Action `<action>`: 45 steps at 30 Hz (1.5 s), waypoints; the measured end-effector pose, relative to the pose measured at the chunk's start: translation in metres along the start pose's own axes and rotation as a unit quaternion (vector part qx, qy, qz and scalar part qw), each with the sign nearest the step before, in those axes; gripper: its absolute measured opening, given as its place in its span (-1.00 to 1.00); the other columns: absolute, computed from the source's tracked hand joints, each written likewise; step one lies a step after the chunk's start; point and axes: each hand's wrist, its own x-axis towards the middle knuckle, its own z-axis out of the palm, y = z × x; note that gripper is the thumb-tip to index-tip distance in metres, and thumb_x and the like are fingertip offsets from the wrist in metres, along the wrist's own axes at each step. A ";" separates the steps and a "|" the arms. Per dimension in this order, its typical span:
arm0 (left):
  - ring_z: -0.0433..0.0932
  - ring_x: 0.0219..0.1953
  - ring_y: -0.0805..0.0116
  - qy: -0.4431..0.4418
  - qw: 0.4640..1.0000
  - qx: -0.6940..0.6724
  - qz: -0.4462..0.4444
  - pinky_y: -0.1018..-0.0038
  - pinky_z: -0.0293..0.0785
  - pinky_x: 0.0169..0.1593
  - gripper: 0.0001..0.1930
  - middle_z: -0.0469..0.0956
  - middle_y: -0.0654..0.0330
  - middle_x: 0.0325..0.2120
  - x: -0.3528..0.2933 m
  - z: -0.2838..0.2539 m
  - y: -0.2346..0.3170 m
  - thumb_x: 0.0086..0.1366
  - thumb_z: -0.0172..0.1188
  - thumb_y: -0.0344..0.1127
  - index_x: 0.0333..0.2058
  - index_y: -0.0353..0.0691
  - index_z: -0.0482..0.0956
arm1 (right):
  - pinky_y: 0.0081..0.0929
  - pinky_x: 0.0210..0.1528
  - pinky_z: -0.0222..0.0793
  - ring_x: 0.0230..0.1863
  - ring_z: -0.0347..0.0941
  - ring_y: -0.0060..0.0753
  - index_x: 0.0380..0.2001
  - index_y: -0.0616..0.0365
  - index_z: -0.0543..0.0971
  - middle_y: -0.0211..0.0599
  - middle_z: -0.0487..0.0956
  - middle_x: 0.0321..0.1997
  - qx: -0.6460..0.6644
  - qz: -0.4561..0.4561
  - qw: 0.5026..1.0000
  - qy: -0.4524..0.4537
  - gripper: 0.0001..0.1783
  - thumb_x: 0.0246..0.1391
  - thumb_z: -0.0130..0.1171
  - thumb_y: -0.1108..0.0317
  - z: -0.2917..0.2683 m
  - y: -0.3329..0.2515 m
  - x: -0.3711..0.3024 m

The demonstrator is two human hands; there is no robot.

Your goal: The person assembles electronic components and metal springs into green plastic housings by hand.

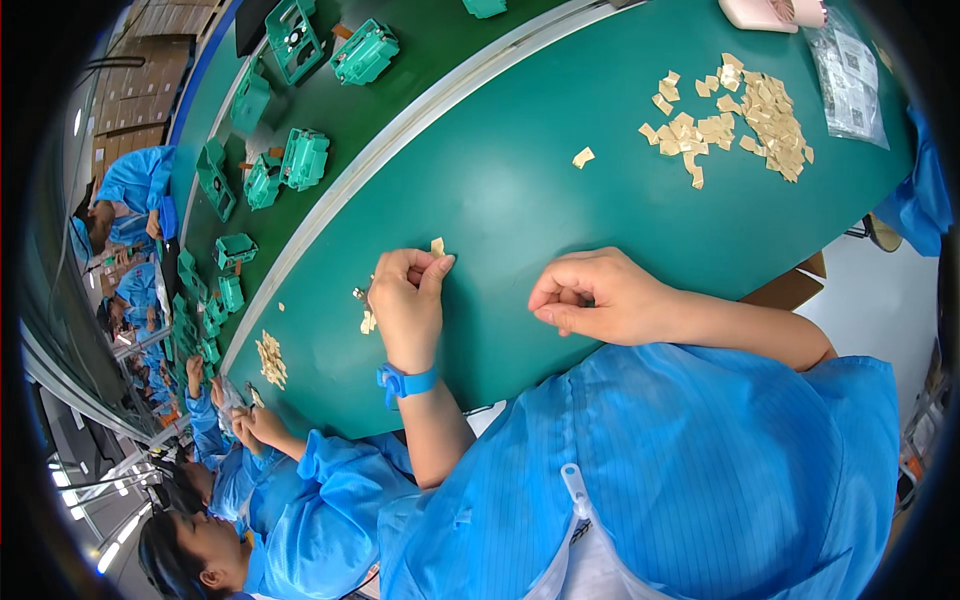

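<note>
My left hand [408,300], with a blue band [405,383] round its wrist, pinches a small tan paper-like piece [437,246] between thumb and fingers just above the green tabletop [500,210]. Beside that hand, partly behind it, lie a few more tan pieces [368,322] and tiny shiny parts [358,293]. To the right, my right hand [605,295] is curled with thumb and fingertips close together; whatever may be in them is hidden. A single tan piece [583,157] lies farther out, between my hands and a large scattered pile of similar pieces [770,120].
A clear plastic bag [848,80] and a pale pink device [770,14] sit at the far right. Past a metal rail [400,120] runs a dark green belt bearing several green plastic housings [365,52]. At left, a co-worker's hands [262,428] are near a small tan pile [270,360].
</note>
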 end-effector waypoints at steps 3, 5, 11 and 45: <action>0.37 -0.59 0.56 0.035 0.998 -0.051 -0.019 0.56 0.36 -0.47 -0.82 0.53 0.27 -0.56 0.000 0.005 0.007 0.12 0.39 -0.35 -0.43 -0.31 0.57 | -0.58 -0.43 0.40 -0.46 0.56 -0.59 -0.33 0.22 0.53 -0.37 0.58 -0.42 0.020 -0.012 0.999 0.032 -0.92 0.14 0.13 0.44 0.003 0.002 -0.001; 0.36 -0.59 0.57 0.053 0.994 -0.089 -0.024 0.57 0.34 -0.48 -0.82 0.52 0.29 -0.59 0.001 0.005 0.007 0.14 0.38 -0.36 -0.43 -0.31 0.57 | -0.58 -0.42 0.41 -0.46 0.56 -0.59 -0.32 0.22 0.53 -0.36 0.59 -0.41 0.024 -0.018 0.999 0.045 -0.92 0.14 0.13 0.45 0.003 0.001 -0.002; 0.37 -0.57 0.54 0.036 0.998 0.020 0.040 0.55 0.36 -0.46 -0.82 0.50 0.25 -0.52 -0.002 0.009 -0.001 0.14 0.37 -0.36 -0.40 -0.33 0.57 | -0.57 -0.42 0.41 -0.46 0.57 -0.57 -0.32 0.23 0.54 -0.35 0.59 -0.41 0.020 -0.016 0.998 0.051 -0.92 0.14 0.13 0.45 0.002 0.003 -0.004; 0.51 -0.49 0.31 0.052 0.996 -0.061 0.030 0.45 0.44 -0.39 -0.93 0.57 0.09 -0.48 -0.011 0.023 0.018 0.30 0.14 -0.46 -0.35 -0.35 0.54 | -0.53 -0.42 0.41 -0.47 0.54 -0.55 -0.20 0.23 0.52 -0.29 0.58 -0.39 0.078 0.013 0.994 0.073 -0.82 0.13 0.15 0.43 -0.002 0.006 -0.003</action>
